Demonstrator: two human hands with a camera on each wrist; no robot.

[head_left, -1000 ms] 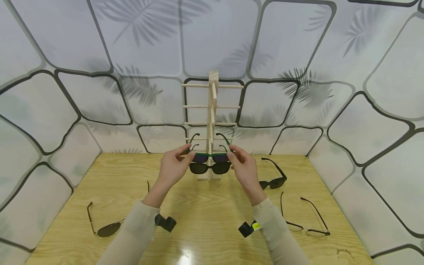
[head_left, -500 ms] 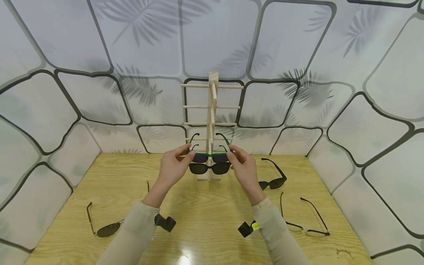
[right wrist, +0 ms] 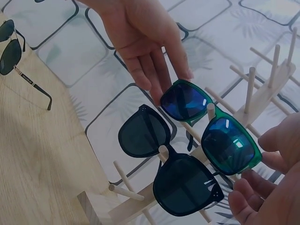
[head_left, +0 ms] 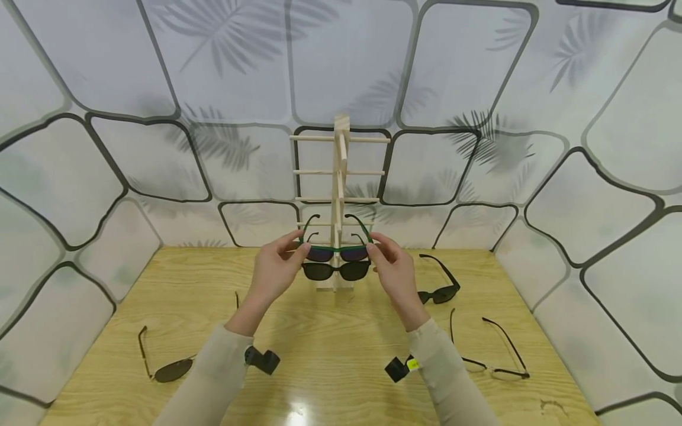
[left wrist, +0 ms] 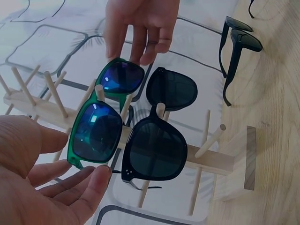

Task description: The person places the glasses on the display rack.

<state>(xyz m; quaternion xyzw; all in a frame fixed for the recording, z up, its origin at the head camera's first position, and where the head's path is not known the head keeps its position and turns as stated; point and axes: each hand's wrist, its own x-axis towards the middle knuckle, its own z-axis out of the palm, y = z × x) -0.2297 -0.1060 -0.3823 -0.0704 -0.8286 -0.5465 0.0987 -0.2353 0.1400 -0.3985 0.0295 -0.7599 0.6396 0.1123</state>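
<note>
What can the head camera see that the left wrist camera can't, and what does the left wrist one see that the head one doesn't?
Only the head view shows the beige sleeves and the thin-framed sunglasses lying on the left of the table.

Only the left wrist view shows tiny pale dots on a corner of the racked black sunglasses.

Both show the left hand and right hand holding the green-framed sunglasses, plus the wooden rack.

The left arm [head_left: 205, 378] and right arm [head_left: 453, 378] reach forward, left fingers [left wrist: 94, 193] and right fingers [right wrist: 241, 202] bent in pinches.
</note>
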